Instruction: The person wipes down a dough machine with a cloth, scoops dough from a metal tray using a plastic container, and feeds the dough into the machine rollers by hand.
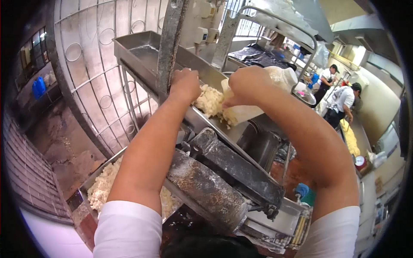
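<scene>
Crumbly pale dough (pixel 210 101) lies in a long metal trough (pixel 150 51) in front of me. My left hand (pixel 186 85) is at the dough's left side, beside an upright metal post (pixel 171 47). Its fingers are curled, and their tips and anything in them are hidden. My right hand (pixel 247 86) is closed on a translucent white plastic scoop (pixel 247 115), whose edge touches the dough at its right side. My right forearm covers part of the scoop.
Below my arms are a worn metal roller (pixel 206 185) and a dark machine bar (pixel 236 165). More dough sits in a lower tray (pixel 103 182). A barred gate (pixel 99 64) stands at left. Two people (pixel 344 101) work at a long table with yellow dough (pixel 350 139) on the right.
</scene>
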`<state>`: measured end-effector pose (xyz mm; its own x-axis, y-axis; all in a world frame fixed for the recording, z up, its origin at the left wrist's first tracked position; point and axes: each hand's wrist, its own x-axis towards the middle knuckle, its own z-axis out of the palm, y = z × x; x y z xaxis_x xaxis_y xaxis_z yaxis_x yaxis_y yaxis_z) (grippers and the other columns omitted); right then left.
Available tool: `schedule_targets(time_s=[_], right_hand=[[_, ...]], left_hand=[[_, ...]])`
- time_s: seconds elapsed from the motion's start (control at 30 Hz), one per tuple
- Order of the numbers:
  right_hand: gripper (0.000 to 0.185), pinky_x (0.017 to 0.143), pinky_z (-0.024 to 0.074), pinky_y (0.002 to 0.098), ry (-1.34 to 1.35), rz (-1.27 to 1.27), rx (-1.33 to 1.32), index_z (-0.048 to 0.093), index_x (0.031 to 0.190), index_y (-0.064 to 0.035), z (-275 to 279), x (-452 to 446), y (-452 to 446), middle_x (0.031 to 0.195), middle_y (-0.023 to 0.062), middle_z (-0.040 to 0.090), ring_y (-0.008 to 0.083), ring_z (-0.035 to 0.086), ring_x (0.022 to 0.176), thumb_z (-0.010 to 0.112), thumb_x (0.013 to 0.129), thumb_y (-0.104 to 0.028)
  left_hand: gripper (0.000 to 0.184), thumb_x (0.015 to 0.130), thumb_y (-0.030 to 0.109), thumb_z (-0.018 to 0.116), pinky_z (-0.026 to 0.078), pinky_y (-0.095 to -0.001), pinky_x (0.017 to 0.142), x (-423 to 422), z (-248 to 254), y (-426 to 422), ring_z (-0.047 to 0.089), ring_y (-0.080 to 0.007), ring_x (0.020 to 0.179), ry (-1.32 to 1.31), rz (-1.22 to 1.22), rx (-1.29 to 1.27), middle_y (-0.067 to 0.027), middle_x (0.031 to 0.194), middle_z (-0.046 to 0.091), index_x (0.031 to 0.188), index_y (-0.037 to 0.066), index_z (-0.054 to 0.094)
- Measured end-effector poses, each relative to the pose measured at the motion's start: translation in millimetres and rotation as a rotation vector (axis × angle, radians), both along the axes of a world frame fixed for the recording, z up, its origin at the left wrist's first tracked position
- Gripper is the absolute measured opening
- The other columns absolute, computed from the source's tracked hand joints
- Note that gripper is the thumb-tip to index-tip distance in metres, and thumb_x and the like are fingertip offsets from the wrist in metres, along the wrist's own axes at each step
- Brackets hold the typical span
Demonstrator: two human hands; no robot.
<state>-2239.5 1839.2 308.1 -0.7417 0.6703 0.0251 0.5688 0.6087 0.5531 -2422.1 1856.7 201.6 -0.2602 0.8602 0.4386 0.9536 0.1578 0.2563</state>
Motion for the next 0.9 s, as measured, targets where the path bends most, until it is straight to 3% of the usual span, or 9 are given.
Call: schedule_targets(time_s=[0.13,0.33,0.37,0.47,0.5,0.6,0.77,0.87,0.9], right_hand=[[0.058,0.070,0.0534,0.0386,-0.024,-0.035,0.043,0.071,0.082,-0.0046,8,-3,-10,0.080,0.0113,0.068,0.0289,0.067,0.078,0.072,0.065,-0.060],[0.055,0.068,0.0535,0.0384,0.063,0.014,0.162,0.071,0.081,-0.0050,36,3,-30,0.080,0.0122,0.068,0.0285,0.067,0.076,0.072,0.067,-0.058],[0.055,0.067,0.0535,0.0383,0.094,0.041,0.176,0.071,0.081,-0.0050,38,7,-33,0.079,0.0120,0.068,0.0283,0.067,0.076,0.072,0.067,-0.058],[0.054,0.066,0.0539,0.0375,0.166,0.071,0.176,0.071,0.082,-0.0050,43,18,-44,0.080,0.0107,0.068,0.0270,0.068,0.076,0.073,0.067,-0.056],[0.053,0.066,0.0540,0.0372,0.170,0.089,0.173,0.071,0.083,-0.0051,44,23,-46,0.080,0.0105,0.069,0.0268,0.068,0.076,0.073,0.067,-0.056],[0.051,0.066,0.0541,0.0371,0.219,0.101,0.184,0.071,0.085,-0.0060,50,52,-51,0.082,0.0103,0.069,0.0272,0.068,0.078,0.072,0.069,-0.054],[0.053,0.069,0.0525,0.0390,0.453,0.099,0.202,0.070,0.085,-0.0045,44,154,-37,0.082,0.0120,0.069,0.0283,0.067,0.080,0.070,0.070,-0.055],[0.057,0.057,0.0479,0.0358,0.683,0.169,0.248,0.066,0.078,-0.0004,16,280,-33,0.065,0.0094,0.064,0.0243,0.062,0.062,0.065,0.073,-0.057],[0.055,0.056,0.0466,0.0331,0.862,0.050,0.039,0.066,0.077,-0.0006,1,329,-38,0.064,0.0078,0.062,0.0200,0.060,0.060,0.067,0.073,-0.055]], left_hand=[[0.055,0.079,0.018,0.059,0.044,-0.0457,0.095,-4,-13,19,0.050,-0.0395,0.115,-0.185,0.078,0.184,-0.0217,0.124,0.051,0.131,0.006,0.044],[0.062,0.085,0.038,0.055,0.037,-0.0461,0.103,-5,0,20,0.044,-0.0361,0.125,-0.281,0.084,-0.006,-0.0187,0.137,0.043,0.138,0.008,0.039],[0.060,0.088,0.046,0.050,0.033,-0.0473,0.104,1,-3,17,0.042,-0.0356,0.126,-0.230,0.121,0.101,-0.0170,0.139,0.042,0.134,0.007,0.045],[0.054,0.090,0.045,0.047,0.032,-0.0444,0.105,-1,-11,29,0.041,-0.0338,0.128,-0.267,0.077,0.459,-0.0178,0.138,0.044,0.126,0.006,0.054],[0.052,0.089,0.045,0.047,0.036,-0.0424,0.102,2,-9,31,0.048,-0.0331,0.121,-0.303,0.020,0.585,-0.0191,0.128,0.053,0.119,0.004,0.059],[0.050,0.085,0.045,0.051,0.039,-0.0461,0.098,25,-4,34,0.053,-0.0319,0.116,-0.460,-0.144,0.338,-0.0141,0.119,0.060,0.114,0.006,0.062],[0.062,0.085,0.059,0.046,0.043,-0.0472,0.093,87,19,26,0.057,-0.0323,0.111,0.327,0.085,-0.374,-0.0148,0.117,0.062,0.117,0.009,0.062],[0.061,0.088,0.057,0.041,0.043,-0.0494,0.092,114,-13,47,0.057,-0.0331,0.111,0.507,0.078,-0.441,-0.0163,0.122,0.059,0.116,0.007,0.062],[0.060,0.090,0.055,0.039,0.043,-0.0497,0.092,122,-20,53,0.057,-0.0340,0.111,0.572,-0.021,-0.493,-0.0175,0.124,0.057,0.115,0.006,0.062]])
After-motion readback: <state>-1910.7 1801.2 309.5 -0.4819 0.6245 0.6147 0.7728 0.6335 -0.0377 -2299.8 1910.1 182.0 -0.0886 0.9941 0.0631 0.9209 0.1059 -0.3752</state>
